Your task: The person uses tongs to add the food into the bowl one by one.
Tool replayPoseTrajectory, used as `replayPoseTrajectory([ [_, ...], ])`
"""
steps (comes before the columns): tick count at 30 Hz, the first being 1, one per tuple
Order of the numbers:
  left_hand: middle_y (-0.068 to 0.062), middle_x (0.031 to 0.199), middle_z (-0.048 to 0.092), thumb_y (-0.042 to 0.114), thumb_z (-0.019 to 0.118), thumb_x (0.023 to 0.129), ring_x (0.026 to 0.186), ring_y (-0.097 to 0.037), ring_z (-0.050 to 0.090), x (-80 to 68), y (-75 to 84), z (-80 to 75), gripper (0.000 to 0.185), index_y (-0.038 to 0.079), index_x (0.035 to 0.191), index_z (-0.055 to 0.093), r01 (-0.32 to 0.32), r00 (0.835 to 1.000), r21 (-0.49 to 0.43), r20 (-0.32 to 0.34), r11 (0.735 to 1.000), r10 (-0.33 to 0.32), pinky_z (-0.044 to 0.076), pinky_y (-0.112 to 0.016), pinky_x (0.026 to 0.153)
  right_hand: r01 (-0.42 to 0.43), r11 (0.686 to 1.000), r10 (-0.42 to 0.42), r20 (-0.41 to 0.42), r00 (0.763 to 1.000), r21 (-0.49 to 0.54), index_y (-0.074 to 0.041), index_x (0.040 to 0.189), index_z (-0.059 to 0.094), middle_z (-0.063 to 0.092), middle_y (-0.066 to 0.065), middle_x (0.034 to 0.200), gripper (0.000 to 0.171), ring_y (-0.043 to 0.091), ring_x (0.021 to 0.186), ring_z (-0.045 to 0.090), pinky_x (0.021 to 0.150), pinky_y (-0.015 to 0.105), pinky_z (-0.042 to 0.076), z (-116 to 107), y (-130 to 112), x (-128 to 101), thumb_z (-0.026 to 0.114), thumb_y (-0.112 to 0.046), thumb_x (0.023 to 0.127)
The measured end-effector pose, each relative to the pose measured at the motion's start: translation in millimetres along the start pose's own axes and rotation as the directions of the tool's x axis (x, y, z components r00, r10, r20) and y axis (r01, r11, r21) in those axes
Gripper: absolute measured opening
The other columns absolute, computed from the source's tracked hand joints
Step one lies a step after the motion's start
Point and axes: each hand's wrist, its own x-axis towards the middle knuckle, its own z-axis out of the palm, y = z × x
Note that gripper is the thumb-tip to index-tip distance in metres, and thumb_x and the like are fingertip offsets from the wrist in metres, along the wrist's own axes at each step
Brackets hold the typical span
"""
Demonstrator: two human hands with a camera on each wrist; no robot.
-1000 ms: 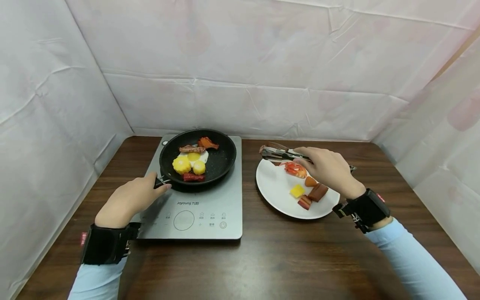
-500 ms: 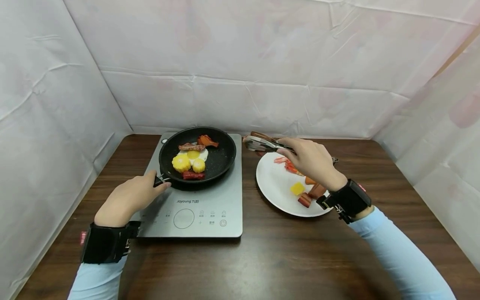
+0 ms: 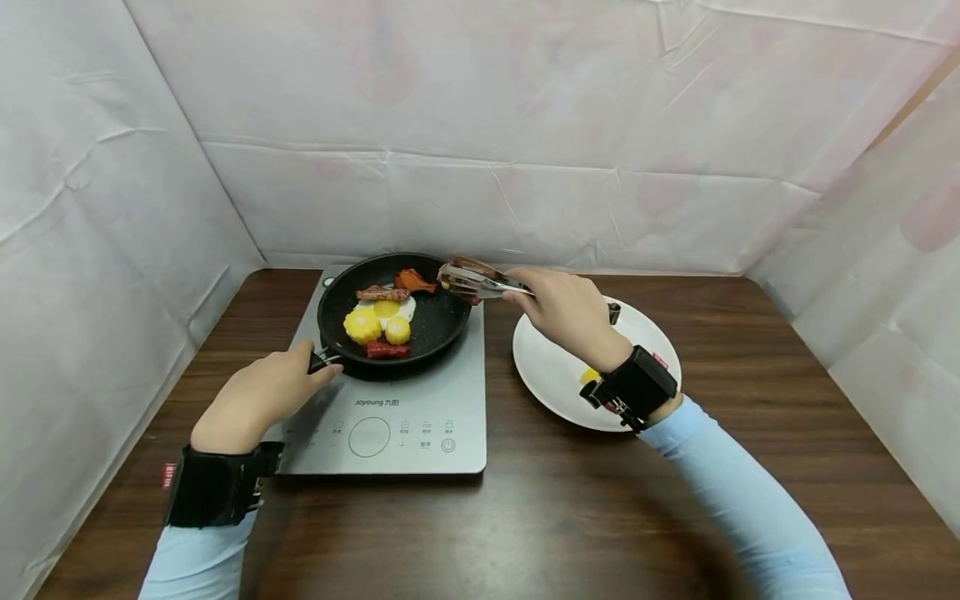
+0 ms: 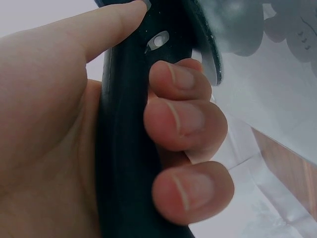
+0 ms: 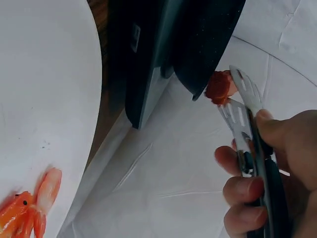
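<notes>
My left hand (image 3: 258,398) grips the black handle (image 4: 124,148) of a frying pan (image 3: 444,327), fingers curled round it. In the pan lie a fried egg (image 3: 406,309), two yellow corn pieces (image 3: 363,326) and several reddish-brown meat pieces (image 3: 387,351). My right hand (image 3: 567,312) holds metal serving tongs (image 3: 480,279) at the pan's right rim. Between the tong tips, a small reddish-brown food piece (image 5: 218,88) is pinched; its kind is unclear. Below my right wrist lies a white plate (image 3: 543,379), partly covered by the arm.
The pan sits on a silver induction cooker (image 3: 420,450). On the plate are a yellow square piece (image 3: 589,376) and a shrimp (image 5: 47,191). A dark wooden table (image 3: 480,533) carries everything, with white sheeting (image 3: 480,167) behind and at both sides.
My right hand has carried the tongs and the pinched food leftward from above the plate to the pan's right rim. The left hand and pan have stayed in place.
</notes>
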Motion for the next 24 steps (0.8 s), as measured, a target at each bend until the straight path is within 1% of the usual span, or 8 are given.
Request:
replayPoseTrajectory([
  [4, -0.028, 0.105, 0.067, 0.05, 0.045, 0.107, 0.082, -0.029, 0.064, -0.7, -0.1, -0.8, 0.074, -0.016, 0.141, 0.037, -0.002, 1.0, 0.002, -0.004, 1.0, 0.002, 0.053, -0.047, 0.068, 0.002, 1.0, -0.002, -0.005, 1.0, -0.002, -0.024, 0.136, 0.064, 0.073, -0.001, 0.126, 0.04, 0.023, 0.092, 0.074, 0.061, 0.042, 0.053, 1, -7, 6, 0.056, -0.046, 0.103],
  [10, -0.026, 0.102, 0.066, 0.05, 0.045, 0.107, 0.08, -0.027, 0.063, -0.9, -1.5, 0.5, 0.073, -0.015, 0.14, 0.038, -0.002, 1.0, 0.001, -0.007, 1.0, 0.002, 0.051, -0.043, 0.065, 0.075, 0.997, -0.075, 0.003, 0.997, -0.029, -0.022, 0.134, 0.065, 0.075, 0.0, 0.12, 0.039, 0.022, 0.087, 0.074, 0.06, 0.042, 0.053, 8, -24, 16, 0.055, -0.045, 0.104],
  [12, -0.028, 0.104, 0.066, 0.05, 0.044, 0.107, 0.081, -0.028, 0.064, -0.6, -1.5, 0.9, 0.074, -0.015, 0.14, 0.037, -0.002, 1.0, 0.003, -0.005, 1.0, 0.002, 0.05, -0.042, 0.064, 0.089, 0.995, -0.088, 0.017, 0.996, -0.051, -0.022, 0.134, 0.066, 0.075, 0.0, 0.117, 0.038, 0.022, 0.085, 0.073, 0.06, 0.041, 0.053, 11, -31, 19, 0.055, -0.044, 0.105],
  [14, -0.033, 0.113, 0.065, 0.051, 0.044, 0.107, 0.087, -0.035, 0.068, -0.6, -1.2, 1.1, 0.076, -0.016, 0.142, 0.035, -0.006, 1.0, 0.009, -0.005, 1.0, 0.006, 0.052, -0.046, 0.067, 0.099, 0.992, -0.097, 0.034, 0.995, -0.072, -0.021, 0.133, 0.067, 0.076, 0.001, 0.114, 0.037, 0.022, 0.084, 0.073, 0.061, 0.041, 0.053, 13, -37, 20, 0.055, -0.043, 0.105],
  [16, -0.039, 0.124, 0.061, 0.051, 0.043, 0.107, 0.097, -0.043, 0.069, -0.5, -0.7, 1.1, 0.079, -0.017, 0.145, 0.032, -0.01, 1.0, 0.016, -0.005, 1.0, 0.01, 0.054, -0.051, 0.072, 0.104, 0.991, -0.099, 0.05, 0.994, -0.088, -0.021, 0.131, 0.067, 0.076, 0.001, 0.11, 0.037, 0.022, 0.084, 0.073, 0.063, 0.04, 0.054, 16, -43, 22, 0.055, -0.043, 0.105],
  [19, -0.043, 0.136, 0.051, 0.051, 0.043, 0.107, 0.11, -0.051, 0.064, -0.4, -0.2, 1.0, 0.081, -0.018, 0.149, 0.028, -0.018, 1.0, 0.022, -0.009, 1.0, 0.018, 0.054, -0.056, 0.079, 0.1, 0.99, -0.094, 0.061, 0.994, -0.099, -0.02, 0.13, 0.068, 0.076, 0.001, 0.108, 0.036, 0.022, 0.088, 0.073, 0.065, 0.04, 0.055, 20, -49, 22, 0.056, -0.042, 0.104],
  [21, -0.043, 0.137, 0.05, 0.051, 0.043, 0.107, 0.111, -0.052, 0.064, -0.3, 0.2, 1.2, 0.081, -0.017, 0.149, 0.028, -0.02, 1.0, 0.021, -0.01, 1.0, 0.02, 0.054, -0.056, 0.079, 0.097, 0.99, -0.09, 0.063, 0.994, -0.105, -0.02, 0.128, 0.068, 0.076, 0.001, 0.106, 0.035, 0.021, 0.087, 0.073, 0.064, 0.04, 0.055, 23, -52, 22, 0.057, -0.042, 0.104],
  [24, -0.042, 0.133, 0.054, 0.051, 0.043, 0.107, 0.105, -0.049, 0.066, -0.6, 0.3, 1.5, 0.079, -0.017, 0.147, 0.031, -0.023, 1.0, 0.021, -0.016, 1.0, 0.024, 0.054, -0.053, 0.075, 0.095, 0.989, -0.088, 0.063, 0.994, -0.111, -0.02, 0.128, 0.069, 0.076, 0.001, 0.105, 0.034, 0.021, 0.085, 0.073, 0.062, 0.04, 0.054, 27, -54, 22, 0.057, -0.041, 0.104],
])
